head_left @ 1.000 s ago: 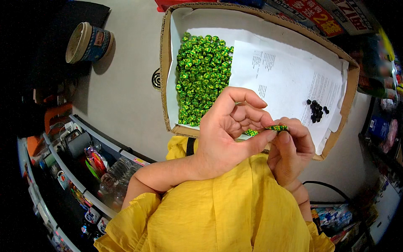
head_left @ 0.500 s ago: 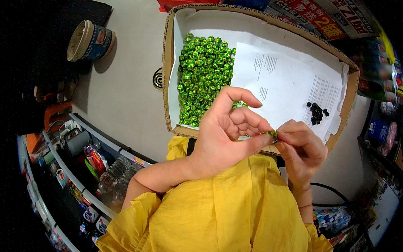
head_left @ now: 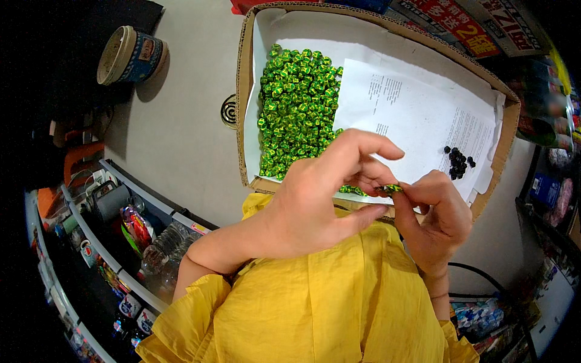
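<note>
A small piece of green and gold foil (head_left: 389, 189), seemingly a wrapped ball, is pinched between the thumb and index finger of my right hand (head_left: 440, 219). My left hand (head_left: 324, 196) curves around its other side, thumb and index finger spread apart, with the curled middle fingers at the foil's left end. Below both hands lies a shallow cardboard box (head_left: 244, 109) lined with white paper. Many green foil-wrapped balls (head_left: 296, 109) fill its left part, some hidden behind my left hand. On a printed sheet (head_left: 411, 115) at the right sits a small pile of black balls (head_left: 458, 162).
A bucket (head_left: 136, 55) stands on the floor at the far left, and a black spiral coil (head_left: 229, 111) lies beside the box. Shelves with goods (head_left: 151, 242) curve along the left. Packaged drinks (head_left: 548, 115) stand at the right.
My left thumb has come away from the foil piece, and the left hand has opened and tilted over. The right hand still pinches the foil.
</note>
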`<state>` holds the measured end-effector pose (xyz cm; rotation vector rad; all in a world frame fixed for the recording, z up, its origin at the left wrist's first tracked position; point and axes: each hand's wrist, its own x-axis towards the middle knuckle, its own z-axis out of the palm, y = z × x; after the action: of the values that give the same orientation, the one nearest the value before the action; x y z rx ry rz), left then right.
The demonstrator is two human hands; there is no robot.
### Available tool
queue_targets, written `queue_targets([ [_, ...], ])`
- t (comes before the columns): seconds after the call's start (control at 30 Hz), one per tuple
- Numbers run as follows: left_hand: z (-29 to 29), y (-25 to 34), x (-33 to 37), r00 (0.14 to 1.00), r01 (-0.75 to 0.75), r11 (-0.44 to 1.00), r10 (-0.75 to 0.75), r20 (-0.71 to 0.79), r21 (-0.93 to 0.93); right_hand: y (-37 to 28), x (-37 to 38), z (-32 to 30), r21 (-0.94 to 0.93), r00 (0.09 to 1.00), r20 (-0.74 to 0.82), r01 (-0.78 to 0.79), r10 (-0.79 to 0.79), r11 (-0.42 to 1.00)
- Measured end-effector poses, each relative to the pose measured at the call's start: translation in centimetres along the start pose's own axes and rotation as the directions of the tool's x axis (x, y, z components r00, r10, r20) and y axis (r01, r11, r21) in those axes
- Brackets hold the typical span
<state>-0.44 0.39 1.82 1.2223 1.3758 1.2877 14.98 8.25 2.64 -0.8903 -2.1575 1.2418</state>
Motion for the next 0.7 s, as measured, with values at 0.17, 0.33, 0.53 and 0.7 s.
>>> queue_targets([
  [0.17, 1.8, -0.8, -0.2, 0.970, 0.115, 0.791, -0.219, -0.103, -0.600, 0.9, -0.1, 1.0, 0.534, 0.986, -0.040, -0.118, 0.164, 0.837],
  [0.33, 2.0, -1.6, -0.3, 0.947, 0.023, 0.712, -0.240, -0.212, -0.702, 1.2, -0.3, 2.7, 0.868, 0.951, -0.018, -0.139, 0.310, 0.477],
  [0.53, 0.9, -1.4, -0.3, 0.964, -0.014, 0.861, -0.124, -0.236, -0.509, 0.0, 0.5, 1.4, 0.583, 0.988, -0.012, -0.118, 0.154, 0.804],
  [0.7, 0.9, -0.7, -0.4, 0.983, 0.022, 0.886, -0.103, -0.150, -0.463, 1.2, 1.0, 0.4, 0.604, 0.994, 0.070, -0.110, 0.086, 0.789],
])
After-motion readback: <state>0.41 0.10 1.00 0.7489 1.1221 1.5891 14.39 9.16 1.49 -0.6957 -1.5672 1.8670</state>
